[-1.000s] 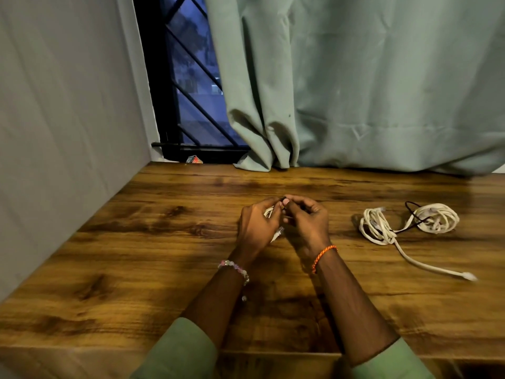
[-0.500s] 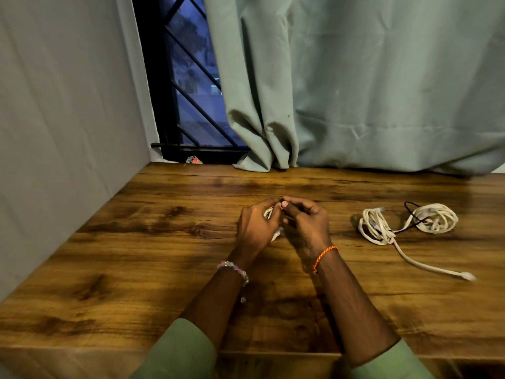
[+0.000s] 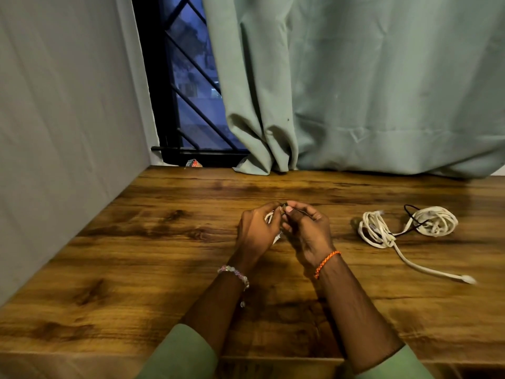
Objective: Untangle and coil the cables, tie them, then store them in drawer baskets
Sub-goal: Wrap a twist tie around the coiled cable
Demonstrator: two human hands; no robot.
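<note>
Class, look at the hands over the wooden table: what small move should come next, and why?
Probably finish cinching the dark tie round the small white cable bundle. The left hand grips that bundle while the right hand pinches the tie above it, so tying looks underway. The white cables to the right lie loose.

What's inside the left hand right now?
A bit of white cable shows between the left hand and right hand; curled fingers cover the rest, so its coil or tie can't be seen.
</note>
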